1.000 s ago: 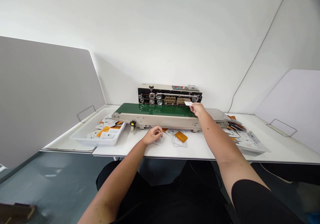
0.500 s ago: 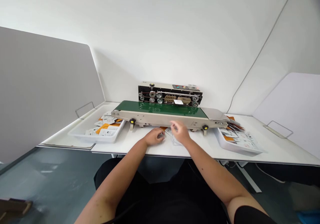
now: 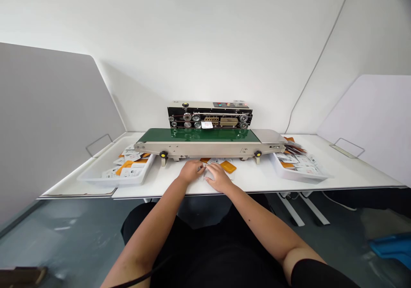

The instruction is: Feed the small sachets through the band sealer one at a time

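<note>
My left hand (image 3: 192, 171) and my right hand (image 3: 218, 178) meet over the white table, in front of the sealing machine's conveyor. Their fingers are closed together on a small whitish plastic pouch (image 3: 201, 175), mostly covered by the fingers. Just beyond my right hand lies an orange packet (image 3: 228, 166), with more pale pouches partly hidden around it. Behind, the band sealer (image 3: 210, 110) has a green belt (image 3: 192, 135); a white pouch (image 3: 207, 125) stands in its sealing band.
A clear plastic bin (image 3: 146, 175) with white and orange packets sits on the left. Another filled bin (image 3: 300, 175) is on the right, under the conveyor's metal end plate (image 3: 268, 136). Grey partitions (image 3: 48, 121) flank the table. Black knobs (image 3: 163, 154) stick out of the conveyor's front.
My hands have come together, the right lowering onto the pouch at the left fingers. The pouch in the sealer has travelled left. An orange packet now shows beside my right hand. The view shifted.
</note>
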`<action>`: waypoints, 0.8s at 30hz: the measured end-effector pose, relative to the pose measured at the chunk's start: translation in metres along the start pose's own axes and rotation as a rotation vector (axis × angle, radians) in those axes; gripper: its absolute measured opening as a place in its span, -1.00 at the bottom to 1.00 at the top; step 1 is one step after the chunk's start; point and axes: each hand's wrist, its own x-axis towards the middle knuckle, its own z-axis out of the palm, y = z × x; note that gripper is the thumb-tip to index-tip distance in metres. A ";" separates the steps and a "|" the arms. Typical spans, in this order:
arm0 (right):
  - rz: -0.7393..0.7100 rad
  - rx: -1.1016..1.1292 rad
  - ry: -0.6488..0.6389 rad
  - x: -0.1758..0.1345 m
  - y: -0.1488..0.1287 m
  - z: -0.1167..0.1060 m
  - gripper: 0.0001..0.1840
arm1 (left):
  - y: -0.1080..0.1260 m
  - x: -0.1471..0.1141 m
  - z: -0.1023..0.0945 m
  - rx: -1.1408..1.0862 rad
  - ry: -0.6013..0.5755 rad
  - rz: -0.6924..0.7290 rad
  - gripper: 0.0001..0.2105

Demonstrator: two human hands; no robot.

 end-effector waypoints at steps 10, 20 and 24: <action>0.258 0.462 0.138 0.016 -0.018 0.015 -0.59 | -0.009 0.000 -0.011 -0.429 0.238 -0.182 -0.70; 0.535 0.897 0.272 0.014 0.002 0.025 -0.66 | -0.002 -0.002 -0.008 -0.881 -0.152 -0.152 -0.56; 0.525 0.861 0.218 0.012 -0.001 0.022 -0.66 | -0.001 -0.005 -0.007 -0.854 -0.260 -0.202 -0.58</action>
